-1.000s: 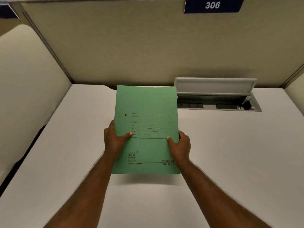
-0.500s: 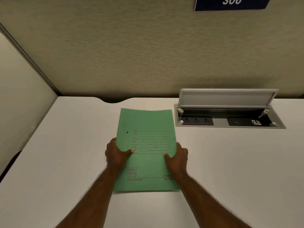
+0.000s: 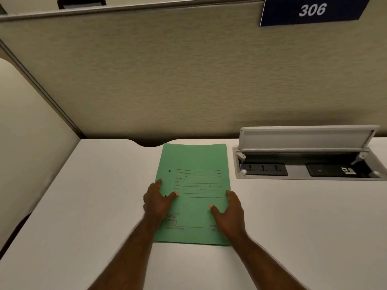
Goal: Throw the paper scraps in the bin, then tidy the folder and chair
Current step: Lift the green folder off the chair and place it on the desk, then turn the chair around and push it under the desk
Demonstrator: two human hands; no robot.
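Fingers (image 3: 159,183) of both hands spread flat on folder (image 3: 194,160)

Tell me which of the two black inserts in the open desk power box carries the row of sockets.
The left insert, nearer the green folder, shows three sockets in a row; the right insert is a plain black panel with a small label.

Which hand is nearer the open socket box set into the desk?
Right. The right hand rests on the green folder's right edge, on the socket box's side. The left hand is on the folder's left edge, a folder's width farther away.
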